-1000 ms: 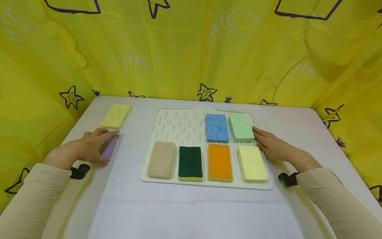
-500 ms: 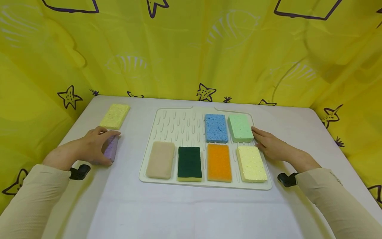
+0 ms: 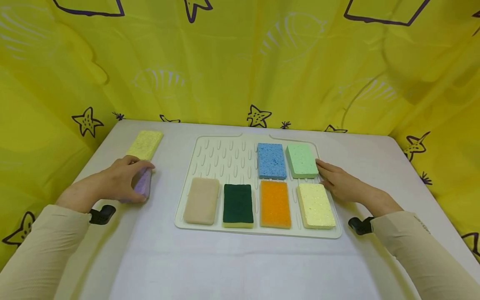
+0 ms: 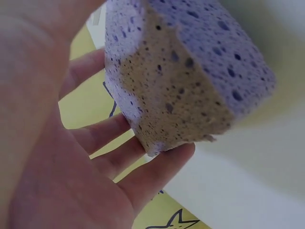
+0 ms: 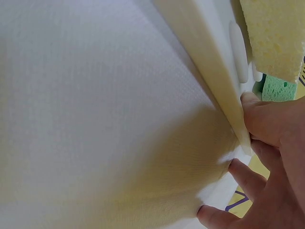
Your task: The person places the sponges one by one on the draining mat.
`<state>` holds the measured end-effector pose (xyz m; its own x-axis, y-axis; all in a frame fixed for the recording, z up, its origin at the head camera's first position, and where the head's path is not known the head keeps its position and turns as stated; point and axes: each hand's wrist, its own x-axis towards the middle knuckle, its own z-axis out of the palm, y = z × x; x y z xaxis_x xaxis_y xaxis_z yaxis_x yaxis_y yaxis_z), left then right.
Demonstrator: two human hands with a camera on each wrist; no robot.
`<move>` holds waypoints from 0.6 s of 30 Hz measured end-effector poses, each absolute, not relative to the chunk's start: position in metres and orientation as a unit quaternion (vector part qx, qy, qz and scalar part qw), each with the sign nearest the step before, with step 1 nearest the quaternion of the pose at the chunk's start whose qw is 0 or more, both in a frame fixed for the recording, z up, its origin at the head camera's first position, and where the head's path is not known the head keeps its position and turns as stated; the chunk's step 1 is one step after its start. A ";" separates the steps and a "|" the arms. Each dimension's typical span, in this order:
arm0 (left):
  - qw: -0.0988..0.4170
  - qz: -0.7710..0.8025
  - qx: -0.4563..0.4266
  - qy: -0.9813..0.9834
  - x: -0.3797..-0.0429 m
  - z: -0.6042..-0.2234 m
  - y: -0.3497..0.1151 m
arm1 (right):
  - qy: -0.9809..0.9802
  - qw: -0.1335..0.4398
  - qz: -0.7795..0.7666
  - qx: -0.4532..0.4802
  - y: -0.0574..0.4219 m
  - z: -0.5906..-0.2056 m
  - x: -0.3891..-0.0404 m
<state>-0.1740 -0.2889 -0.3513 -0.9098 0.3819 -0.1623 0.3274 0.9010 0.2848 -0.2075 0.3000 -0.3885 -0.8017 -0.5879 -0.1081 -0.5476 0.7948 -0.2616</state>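
My left hand (image 3: pixel 120 178) grips a purple sponge (image 3: pixel 143 183) left of the tray, thumb on the near side and fingers on the far side. In the left wrist view the porous purple sponge (image 4: pixel 214 52) is tilted, with fingertips along its edge. Just behind that hand lies a yellow sponge (image 3: pixel 145 145), partly covered by it. My right hand (image 3: pixel 342 182) rests at the right edge of the pale tray (image 3: pixel 258 231), fingers extended. In the right wrist view its thumb (image 5: pixel 259 117) lies on the tray rim, while other fingertips touch the white cloth.
On the tray, blue (image 3: pixel 271 161) and green (image 3: pixel 302 161) sponges lie at the back right. Beige (image 3: pixel 202 201), dark green (image 3: pixel 238 204), orange (image 3: pixel 275 204) and pale yellow (image 3: pixel 316 206) sponges form the front row. A yellow curtain (image 3: pixel 225 66) hangs behind the table.
The left hand has shifted slightly right and away from me with the purple sponge, now overlapping the yellow sponge's near edge. The right hand and the tray have stayed in place.
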 end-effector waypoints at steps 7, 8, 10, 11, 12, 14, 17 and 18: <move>0.095 0.132 0.202 0.966 -0.178 -0.348 -0.284 | 0.942 0.088 -0.107 -0.306 0.299 -0.388 -0.207; 0.099 0.135 0.199 0.966 -0.178 -0.348 -0.283 | 0.942 0.090 -0.107 -0.304 0.299 -0.387 -0.207; 0.101 0.134 0.198 0.966 -0.179 -0.346 -0.281 | 0.943 0.094 -0.107 -0.301 0.299 -0.387 -0.207; 0.101 0.135 0.200 0.965 -0.179 -0.345 -0.280 | 0.943 0.094 -0.107 -0.300 0.299 -0.387 -0.207; 0.101 0.135 0.202 0.965 -0.179 -0.345 -0.280 | 0.943 0.092 -0.107 -0.302 0.299 -0.387 -0.207; 0.096 0.132 0.211 0.964 -0.180 -0.343 -0.279 | 0.942 0.089 -0.109 -0.304 0.299 -0.387 -0.207; 0.089 0.134 0.227 0.961 -0.181 -0.342 -0.279 | 0.941 0.085 -0.110 -0.308 0.300 -0.389 -0.208; 0.088 0.134 0.229 0.960 -0.182 -0.342 -0.278 | 0.941 0.083 -0.110 -0.309 0.300 -0.389 -0.208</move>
